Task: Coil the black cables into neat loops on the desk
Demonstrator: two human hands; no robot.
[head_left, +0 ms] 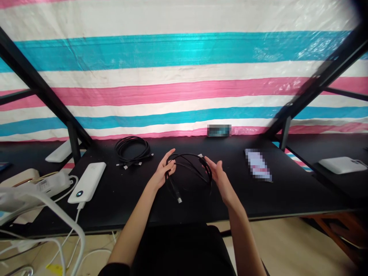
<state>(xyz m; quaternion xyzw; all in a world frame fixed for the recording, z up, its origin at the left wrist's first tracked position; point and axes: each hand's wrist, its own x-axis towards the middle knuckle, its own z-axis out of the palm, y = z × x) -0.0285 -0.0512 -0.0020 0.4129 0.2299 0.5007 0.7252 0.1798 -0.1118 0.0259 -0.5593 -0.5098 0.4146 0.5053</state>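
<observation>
Black cable (188,156), coiled.
We grip it in our left hand (164,170); our right hand (219,175), half open, steadies its far side.

Matt black table (258,195), glossy white plastic power bank (89,180)

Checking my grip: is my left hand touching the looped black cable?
Touching: head view shows the left hand gripping the looped black cable between its fingers.
</observation>
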